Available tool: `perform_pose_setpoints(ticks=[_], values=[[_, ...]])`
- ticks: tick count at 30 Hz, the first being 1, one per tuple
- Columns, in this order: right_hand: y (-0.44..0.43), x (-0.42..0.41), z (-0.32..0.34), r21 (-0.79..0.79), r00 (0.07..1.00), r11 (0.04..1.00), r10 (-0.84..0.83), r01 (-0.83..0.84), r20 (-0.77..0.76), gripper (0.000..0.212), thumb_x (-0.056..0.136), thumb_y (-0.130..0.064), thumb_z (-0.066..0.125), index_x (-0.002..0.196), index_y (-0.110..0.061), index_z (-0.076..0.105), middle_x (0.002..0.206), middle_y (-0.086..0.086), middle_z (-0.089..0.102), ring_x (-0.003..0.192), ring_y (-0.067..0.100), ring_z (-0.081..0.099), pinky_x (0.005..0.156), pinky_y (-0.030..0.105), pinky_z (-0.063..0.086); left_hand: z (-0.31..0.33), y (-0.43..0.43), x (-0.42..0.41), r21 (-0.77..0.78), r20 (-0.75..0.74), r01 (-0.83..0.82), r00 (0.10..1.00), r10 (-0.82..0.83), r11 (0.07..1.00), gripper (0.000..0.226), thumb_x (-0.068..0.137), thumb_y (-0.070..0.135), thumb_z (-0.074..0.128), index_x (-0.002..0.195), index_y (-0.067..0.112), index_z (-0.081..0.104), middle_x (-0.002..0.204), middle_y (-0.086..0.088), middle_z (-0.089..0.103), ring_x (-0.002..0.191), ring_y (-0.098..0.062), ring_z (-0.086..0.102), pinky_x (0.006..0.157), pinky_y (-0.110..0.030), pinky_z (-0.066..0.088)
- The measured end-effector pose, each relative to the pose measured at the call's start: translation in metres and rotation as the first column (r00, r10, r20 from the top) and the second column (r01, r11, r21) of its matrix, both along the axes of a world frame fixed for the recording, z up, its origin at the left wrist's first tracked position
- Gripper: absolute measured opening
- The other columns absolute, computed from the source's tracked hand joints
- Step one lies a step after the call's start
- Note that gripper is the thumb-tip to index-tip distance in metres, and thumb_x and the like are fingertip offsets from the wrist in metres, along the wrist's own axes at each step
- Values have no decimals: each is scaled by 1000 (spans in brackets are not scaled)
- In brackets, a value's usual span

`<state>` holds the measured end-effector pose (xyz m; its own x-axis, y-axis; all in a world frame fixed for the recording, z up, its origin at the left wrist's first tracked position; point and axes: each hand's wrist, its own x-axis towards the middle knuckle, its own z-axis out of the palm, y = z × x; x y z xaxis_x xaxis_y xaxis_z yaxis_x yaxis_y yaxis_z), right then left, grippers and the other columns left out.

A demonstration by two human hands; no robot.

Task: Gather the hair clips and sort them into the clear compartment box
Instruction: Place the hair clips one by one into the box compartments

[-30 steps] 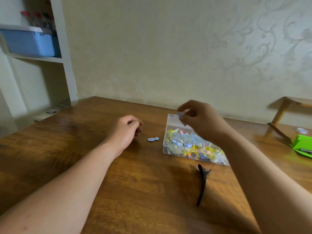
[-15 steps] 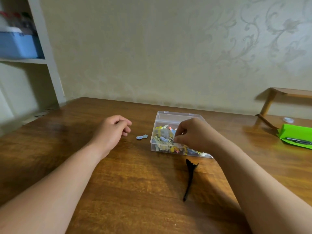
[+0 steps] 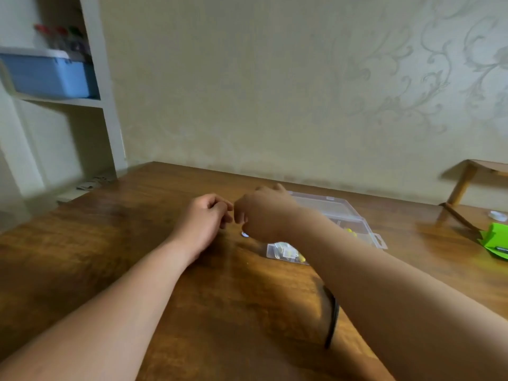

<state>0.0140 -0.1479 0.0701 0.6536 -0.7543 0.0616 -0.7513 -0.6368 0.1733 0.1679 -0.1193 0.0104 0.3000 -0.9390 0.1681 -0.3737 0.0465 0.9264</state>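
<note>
Head view: left hand [image 3: 202, 220] rests on table [image 3: 115, 243], fingers loosely curled, nothing seen in it; right hand [image 3: 265, 215] curls down over small blue clip [image 3: 244, 234] just left of clear box [image 3: 338, 209], grip can't be told. Risk: right forearm passes over box & black clip [image 3: 332, 320], so pulling back could knock either.

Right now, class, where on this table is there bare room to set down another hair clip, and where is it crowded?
Bare wood lies left of the left hand toward the shelf, and between the clear box and green pad. Crowded: right hand at the blue clip beside the box.
</note>
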Motion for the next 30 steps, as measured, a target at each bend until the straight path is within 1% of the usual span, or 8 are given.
perform_pose_setpoints(ticks=[3,8,12,15,21,25,27,30], values=[[-3,12,-2,-2,988,1000,-8,8,-154,8,101,-29,58,107,-29,64,103,-8,65,109,23,59,104,49,35,-1,-1,2,-5,26,7,1000,-6,1000,29,111,19,51,99,20,78,89,-3,79,83,-20,71,80,-40,58],[-3,12,-4,14,990,1000,-18,20,-140,6,102,-29,57,105,-26,62,103,-6,67,106,22,61,109,53,34,-1,-1,3,-9,16,21,1000,-21,1000,31,110,21,51,96,22,79,88,-3,78,87,-24,71,85,-47,60],[-1,9,-5,58,989,998,-28,37,-144,8,104,-27,57,109,-22,60,108,-3,66,113,26,61,114,57,32,0,1,2,-18,27,29,999,-28,999,29,111,22,51,99,23,77,93,-4,77,91,-24,71,79,-39,57],[1,7,-6,84,991,996,-21,32,-133,7,105,-25,56,101,-21,52,100,-4,59,104,26,58,114,58,33,0,2,1,-17,27,25,999,-24,1000,28,111,22,51,102,23,77,94,-3,77,91,-22,71,76,-34,53],[4,2,-1,99,987,994,-23,39,-161,27,106,-36,54,125,-19,60,123,1,68,123,30,58,114,59,33,3,4,0,-22,27,18,999,-17,1000,27,112,22,51,106,21,77,95,-4,77,90,-19,71,73,-30,51],[6,7,0,53,968,998,-12,26,-251,9,106,-30,57,101,-22,58,114,-4,66,118,25,60,116,62,28,4,4,-1,-19,31,24,999,-23,1000,28,112,20,49,107,19,76,96,-6,76,91,-21,71,71,-29,51],[8,9,1,51,959,998,-12,28,-284,28,107,-27,57,81,-25,47,108,-5,61,119,25,59,117,63,26,3,4,-1,-20,32,23,999,-22,1000,28,112,20,49,107,19,77,96,-5,76,91,-22,71,72,-29,53],[6,8,3,100,964,995,17,10,-265,19,108,-22,56,89,-25,52,100,-5,54,113,24,55,120,63,26,3,3,-1,-15,31,18,999,-18,1000,27,112,21,50,106,21,77,96,-4,77,91,-21,71,73,-31,52]])
